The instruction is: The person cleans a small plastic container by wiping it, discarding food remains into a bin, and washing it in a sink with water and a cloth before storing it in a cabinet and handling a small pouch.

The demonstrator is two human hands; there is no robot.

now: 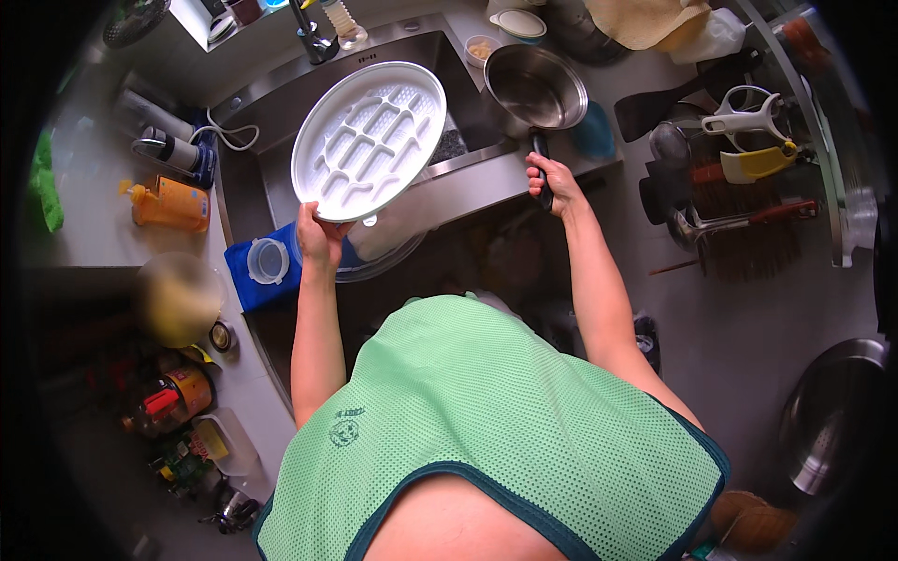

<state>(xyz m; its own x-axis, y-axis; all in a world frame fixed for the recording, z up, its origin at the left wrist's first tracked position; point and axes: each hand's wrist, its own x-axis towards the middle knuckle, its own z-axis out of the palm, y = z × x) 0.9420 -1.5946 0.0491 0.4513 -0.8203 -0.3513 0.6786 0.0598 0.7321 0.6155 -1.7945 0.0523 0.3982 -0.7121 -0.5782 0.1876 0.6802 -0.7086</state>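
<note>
My left hand (320, 235) grips the near rim of a round white plastic tray (372, 144) with raised compartments, held tilted above the stainless steel sink (459, 77). In my right hand (554, 184) is the black handle of a small metal saucepan (537, 88). The pan is at the right side of the sink, by the counter; whether it rests there I cannot tell. Its inside is bare metal with a thin sheen. Under the white tray, a clear round lid or bowl (382, 259) shows partly by the counter's front edge.
A blue cloth (242, 273) with a clear plastic cup (268, 261) lies left of my left hand. An orange pump bottle (172, 203) stands at the left. Behind the sink is a faucet (319, 45). Utensils, including white scissors (747, 119), hang at the right. A small bowl (482, 50) holds pale pieces.
</note>
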